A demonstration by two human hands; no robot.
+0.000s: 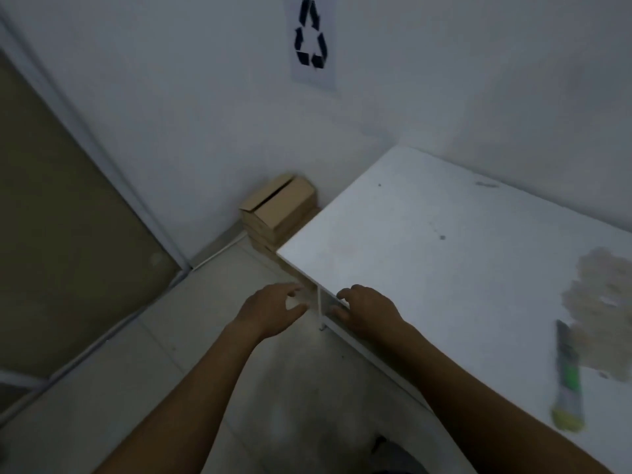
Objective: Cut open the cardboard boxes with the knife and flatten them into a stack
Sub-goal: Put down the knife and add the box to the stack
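Holds both hands out empty at the near left corner of the table [444,234], left hand [273,307] with fingers loosely spread just off the corner above the floor, right hand [367,309] with fingers loosely curled at the table's edge, contact unclear. Shows the cardboard boxes [278,208] stacked on the floor against the far wall, just left of the table, below a recycling sign [311,35]. Shows the green-handled knife [569,374] lying on the table at right, well apart from both hands, beside a brownish patch [602,313].
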